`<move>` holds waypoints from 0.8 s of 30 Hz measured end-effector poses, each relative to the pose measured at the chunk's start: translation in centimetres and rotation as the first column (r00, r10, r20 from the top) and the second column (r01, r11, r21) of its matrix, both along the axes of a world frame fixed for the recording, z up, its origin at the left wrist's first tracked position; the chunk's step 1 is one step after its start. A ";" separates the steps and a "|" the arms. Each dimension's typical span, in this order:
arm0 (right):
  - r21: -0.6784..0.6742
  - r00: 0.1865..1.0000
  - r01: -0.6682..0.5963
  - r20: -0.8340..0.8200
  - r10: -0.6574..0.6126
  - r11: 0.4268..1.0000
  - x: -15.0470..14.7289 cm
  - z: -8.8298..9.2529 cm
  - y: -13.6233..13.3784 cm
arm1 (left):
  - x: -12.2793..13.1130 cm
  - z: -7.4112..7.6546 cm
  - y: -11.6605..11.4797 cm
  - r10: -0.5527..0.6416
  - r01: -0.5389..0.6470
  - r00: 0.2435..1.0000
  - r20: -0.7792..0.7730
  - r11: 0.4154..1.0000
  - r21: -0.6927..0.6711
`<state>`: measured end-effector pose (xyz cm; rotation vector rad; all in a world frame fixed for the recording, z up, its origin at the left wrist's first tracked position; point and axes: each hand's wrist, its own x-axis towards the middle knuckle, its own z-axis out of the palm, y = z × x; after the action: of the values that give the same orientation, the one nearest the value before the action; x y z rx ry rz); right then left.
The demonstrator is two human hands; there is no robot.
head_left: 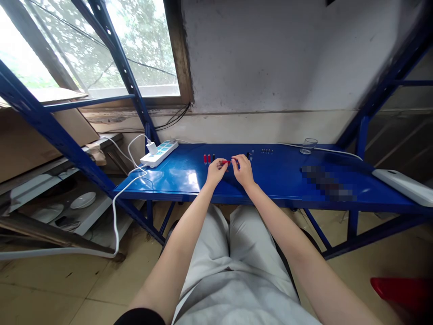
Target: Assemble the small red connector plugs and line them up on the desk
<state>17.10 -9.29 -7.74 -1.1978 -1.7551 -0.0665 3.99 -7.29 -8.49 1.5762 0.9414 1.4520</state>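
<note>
My left hand is closed in a pinch on a small red tube-shaped piece, held just above the blue table. Close on its right, my right hand brings thumb and fingertips together at the piece's end. Whatever sits in those fingertips is too small to make out. Two similar red pieces stand beyond my left hand, with a black one beside them. Behind my right hand, small dark pieces are partly covered. Several tiny metal parts lie in rows farther right.
A white power strip with a plugged-in charger lies at the left of the blue table; its cable hangs over the edge. At right are a clear glass, a blurred dark object and a white flat device. Blue frame posts flank the table.
</note>
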 end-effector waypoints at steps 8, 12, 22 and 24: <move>-0.163 0.989 0.150 0.043 -0.144 0.975 0.2 0.2 0.0 | -0.2 0.2 -0.2 -0.152 0.156 0.987 0.049 0.982 -0.103; -0.221 0.990 0.132 0.074 -0.118 0.966 0.1 0.3 -0.2 | -0.3 0.4 -0.3 -0.192 0.199 0.979 0.060 0.969 -0.145; -0.205 0.990 0.144 0.032 -0.140 0.968 0.3 0.2 -0.1 | -0.6 0.6 -0.4 -0.189 0.196 0.980 0.063 0.969 -0.150; -0.204 0.991 0.133 0.016 -0.132 0.970 0.4 0.1 -0.1 | -0.6 0.5 -0.4 -0.184 0.191 0.981 0.061 0.969 -0.156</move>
<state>17.49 -9.38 -7.63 -1.4644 -1.7137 0.0352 3.35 -7.65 -7.97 1.4647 0.8364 1.2442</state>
